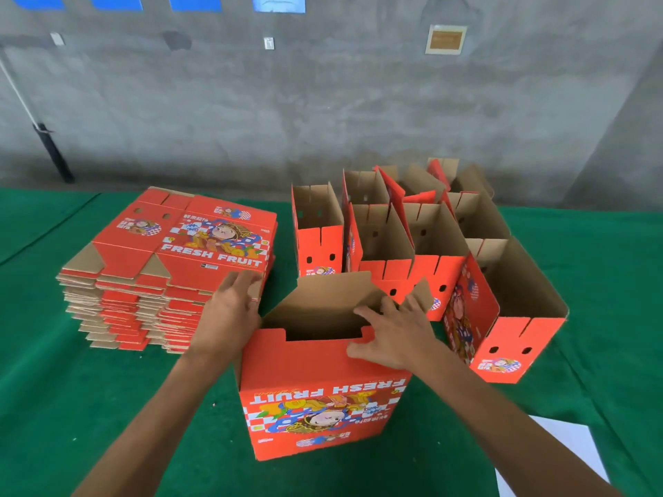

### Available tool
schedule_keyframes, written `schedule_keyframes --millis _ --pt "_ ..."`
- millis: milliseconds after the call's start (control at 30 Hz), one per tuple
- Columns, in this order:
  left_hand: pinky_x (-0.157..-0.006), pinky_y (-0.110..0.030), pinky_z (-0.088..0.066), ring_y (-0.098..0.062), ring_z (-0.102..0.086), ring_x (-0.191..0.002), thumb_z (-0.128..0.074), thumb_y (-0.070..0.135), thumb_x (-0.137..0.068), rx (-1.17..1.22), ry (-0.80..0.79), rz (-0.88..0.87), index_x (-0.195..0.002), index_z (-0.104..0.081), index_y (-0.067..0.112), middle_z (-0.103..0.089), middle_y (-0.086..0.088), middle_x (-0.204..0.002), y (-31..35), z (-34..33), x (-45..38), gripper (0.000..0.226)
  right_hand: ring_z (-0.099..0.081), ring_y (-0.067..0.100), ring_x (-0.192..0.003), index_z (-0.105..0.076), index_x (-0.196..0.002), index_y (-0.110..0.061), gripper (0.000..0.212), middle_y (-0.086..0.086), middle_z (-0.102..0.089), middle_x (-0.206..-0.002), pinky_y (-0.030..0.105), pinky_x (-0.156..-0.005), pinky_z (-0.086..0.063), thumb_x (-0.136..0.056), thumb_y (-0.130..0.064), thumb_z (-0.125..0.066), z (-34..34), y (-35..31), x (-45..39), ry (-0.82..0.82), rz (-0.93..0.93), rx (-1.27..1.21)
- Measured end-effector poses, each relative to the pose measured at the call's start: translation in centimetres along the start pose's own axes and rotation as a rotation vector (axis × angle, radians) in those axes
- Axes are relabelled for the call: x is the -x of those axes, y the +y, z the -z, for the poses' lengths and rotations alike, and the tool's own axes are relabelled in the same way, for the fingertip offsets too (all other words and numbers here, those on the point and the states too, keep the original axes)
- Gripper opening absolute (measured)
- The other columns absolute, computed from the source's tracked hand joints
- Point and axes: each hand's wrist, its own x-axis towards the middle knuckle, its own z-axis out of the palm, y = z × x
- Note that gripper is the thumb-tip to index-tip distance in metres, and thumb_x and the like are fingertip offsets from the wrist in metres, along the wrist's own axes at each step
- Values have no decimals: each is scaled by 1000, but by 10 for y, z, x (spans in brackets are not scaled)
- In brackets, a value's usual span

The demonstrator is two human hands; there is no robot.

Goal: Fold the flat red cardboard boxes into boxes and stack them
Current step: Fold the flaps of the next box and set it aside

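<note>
A red "FRESH FRUIT" box [323, 407] stands upside down in front of me on the green table, its brown bottom flaps partly folded. My left hand [229, 310] lies flat along its left side with straight fingers. My right hand [391, 331] presses on the near red flap and the brown flap behind it, fingers spread. A stack of flat red boxes [172, 267] lies to the left. Several folded, open-topped red boxes [412, 238] stand in rows behind and to the right.
The green cloth-covered table [71, 389] extends all around. A white sheet [559, 457] lies at the lower right. A grey concrete wall [323, 102] rises behind the table, with a black pole [53, 152] at the far left.
</note>
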Motion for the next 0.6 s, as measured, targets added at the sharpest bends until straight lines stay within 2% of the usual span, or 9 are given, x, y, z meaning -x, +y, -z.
schedule_keyframes --millis 67,133,200,267,333,367,433,500,600 --pt "-81 -36 -53 -1 -65 -93 -68 -4 -84 236 116 95 -131 -56 26 -63 9 -121 -3 -2 11 58 -28 35 -147 -28 -156 -46 90 10 -35 -157 55 -123 -7 -76 -88 -24 -3 3 -2 30 -9 -13" --pt "-82 -27 -51 5 -63 -100 -74 0 -84 464 224 255 -133 -55 29 -64 17 -118 -8 -7 24 60 -23 32 -147 -31 -155 -46 92 10 -34 -154 58 -122 -6 -73 -86 -21 -7 1 -2 43 -16 -23" --pt "-74 -24 -55 -2 -69 -97 -76 4 -86 676 231 427 -122 -62 25 -72 13 -102 -15 -18 38 44 -26 31 -144 -37 -152 -45 89 9 -37 -149 60 -120 -6 -73 -83 -23 -12 -7 -1 90 -18 -34" --pt "-67 -37 -60 -28 -74 -90 -69 9 -95 761 156 527 -107 -68 21 -76 2 -87 -15 -32 52 17 -33 28 -138 -46 -146 -42 81 5 -42 -138 61 -120 -8 -75 -78 -30 -18 -16 1 165 -24 -59" --pt "-67 -43 -61 -37 -73 -86 -63 13 -101 736 142 535 -106 -69 21 -75 -3 -86 -15 -40 59 11 -39 26 -131 -51 -140 -37 75 1 -45 -128 60 -121 -13 -76 -72 -36 -23 -23 3 251 -32 -94" --pt "-68 -42 -60 -35 -73 -86 -62 13 -101 687 137 502 -109 -67 22 -74 -3 -88 -15 -40 58 13 -42 25 -128 -53 -138 -34 72 0 -46 -125 59 -121 -15 -77 -69 -38 -25 -26 4 311 -41 -106" --pt "-81 -43 -58 -29 -70 -94 -62 7 -100 593 117 418 -119 -64 23 -72 1 -99 -13 -38 52 25 -48 25 -123 -58 -132 -28 66 2 -51 -123 59 -121 -20 -79 -65 -45 -28 -26 5 488 -37 -103" --pt "-97 -42 -53 -23 -64 -108 -62 2 -97 506 98 359 -140 -55 19 -68 4 -115 -7 -40 48 47 -51 28 -123 -58 -131 -24 64 6 -53 -127 59 -122 -22 -79 -61 -59 -30 -19 5 652 -13 -86" --pt "-108 -44 -42 -24 -48 -124 -57 -3 -97 233 55 210 -156 -38 19 -55 -2 -135 5 -51 53 67 -53 35 -130 -48 -146 -21 78 12 -50 -145 55 -122 -26 -79 -51 -76 -25 -9 5 686 -44 -93"
